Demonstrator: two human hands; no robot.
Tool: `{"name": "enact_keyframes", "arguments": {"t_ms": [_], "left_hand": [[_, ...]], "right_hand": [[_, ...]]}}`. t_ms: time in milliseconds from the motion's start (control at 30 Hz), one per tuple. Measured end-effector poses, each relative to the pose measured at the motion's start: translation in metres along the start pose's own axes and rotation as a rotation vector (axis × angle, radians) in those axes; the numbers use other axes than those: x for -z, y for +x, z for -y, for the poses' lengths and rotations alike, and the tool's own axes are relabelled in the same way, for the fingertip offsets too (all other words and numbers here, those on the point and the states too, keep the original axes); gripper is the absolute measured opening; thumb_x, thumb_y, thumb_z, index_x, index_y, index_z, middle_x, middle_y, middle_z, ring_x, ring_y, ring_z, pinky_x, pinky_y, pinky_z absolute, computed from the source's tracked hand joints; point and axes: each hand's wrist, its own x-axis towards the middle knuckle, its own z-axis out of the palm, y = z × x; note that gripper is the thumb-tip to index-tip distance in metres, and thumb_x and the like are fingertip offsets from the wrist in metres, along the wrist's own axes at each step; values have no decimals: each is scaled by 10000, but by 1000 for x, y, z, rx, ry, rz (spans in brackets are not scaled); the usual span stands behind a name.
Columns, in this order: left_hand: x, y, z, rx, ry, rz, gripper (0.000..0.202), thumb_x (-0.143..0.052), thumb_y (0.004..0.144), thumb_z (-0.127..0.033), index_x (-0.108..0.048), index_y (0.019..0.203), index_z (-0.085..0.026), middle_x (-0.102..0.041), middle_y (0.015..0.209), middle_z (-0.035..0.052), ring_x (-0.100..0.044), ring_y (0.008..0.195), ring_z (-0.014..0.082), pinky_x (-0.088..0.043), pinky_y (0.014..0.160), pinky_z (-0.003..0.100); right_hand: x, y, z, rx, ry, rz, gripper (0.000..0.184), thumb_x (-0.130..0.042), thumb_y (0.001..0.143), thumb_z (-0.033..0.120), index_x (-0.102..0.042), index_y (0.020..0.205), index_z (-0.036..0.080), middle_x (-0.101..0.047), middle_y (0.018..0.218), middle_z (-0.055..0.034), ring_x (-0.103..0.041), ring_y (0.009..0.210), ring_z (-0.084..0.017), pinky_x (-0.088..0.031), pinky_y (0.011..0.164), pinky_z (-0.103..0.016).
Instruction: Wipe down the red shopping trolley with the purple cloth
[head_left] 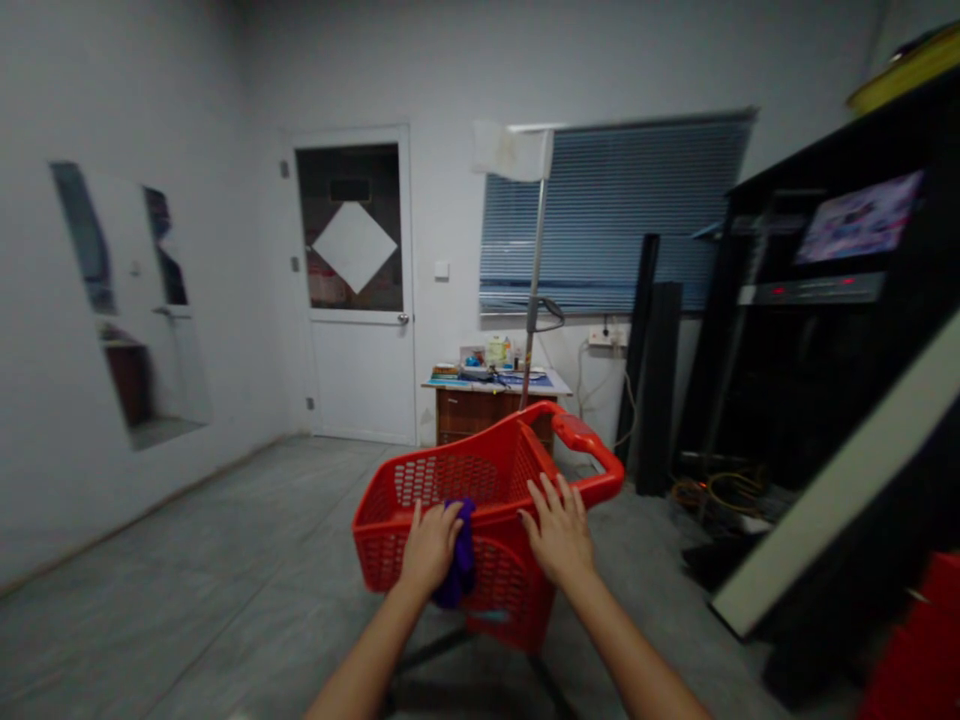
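A red plastic shopping cart [510, 590] with perforated sides stands in front of me, its handle [604, 487] toward the right. My left hand [433, 545] is closed on a purple cloth [459, 570], which hangs over the cart's near rim and down its outer side. My right hand [556, 528] rests with fingers spread on the near rim by the handle end. The cart's lower frame and wheels are mostly hidden or dark.
Behind the cart is a small wooden desk [480, 408] with clutter on top. A pole with a white flag [514, 152] rises there. A white door [364, 380] is at the back left, a mirror [131, 300] on the left wall, a black rack [817, 350] and cables [727, 492] to the right.
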Motion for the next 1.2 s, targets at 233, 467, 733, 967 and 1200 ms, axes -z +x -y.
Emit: {"name": "enact_keyframes", "arguments": {"t_ms": [233, 467, 733, 967, 1200], "left_hand": [[-8, 9, -43, 67, 49, -90, 392, -326, 1014, -279, -552, 1326, -211, -615, 1325, 105, -535, 1257, 242, -276, 1157, 556], [-12, 22, -61, -55, -24, -27, 408, -362, 1008, -289, -477, 1400, -280, -612, 1352, 64, -516, 1295, 205, -247, 1183, 541], [-11, -1, -15, 110, 95, -72, 436, -376, 992, -270, -483, 1414, -256, -510, 1462, 108, -432, 1373, 273, -277, 1155, 559], [-7, 32, -84, 2, -85, 13, 423, -376, 996, -263, -481, 1405, -288, -584, 1394, 59, -503, 1313, 224, -230, 1182, 566], [-6, 10, -20, 43, 1, -21, 397, -405, 986, -260, -538, 1359, -285, -578, 1403, 71, -495, 1325, 228, -245, 1178, 550]], "right_hand": [[-6, 1, 0, 46, 48, -95, 546, -385, 963, 528, -516, 1408, 241, -509, 1452, -37, -232, 1436, -296, -72, 1203, -483], [-6, 0, -2, 62, 58, -118, 524, -401, 964, 521, -531, 1393, 251, -529, 1433, -34, -271, 1420, -288, -120, 1197, -481], [-9, 2, 5, 59, 58, -127, 551, -409, 955, 551, -529, 1397, 244, -528, 1434, -38, -261, 1424, -300, -112, 1198, -486], [-6, 3, 2, 84, 40, -109, 519, -389, 968, 529, -521, 1401, 274, -539, 1426, -26, -307, 1408, -289, -144, 1187, -486], [-3, 5, -22, 30, -32, -188, 562, -386, 966, 502, -521, 1398, 169, -482, 1475, -85, -340, 1392, -294, -172, 1182, -481]]}}
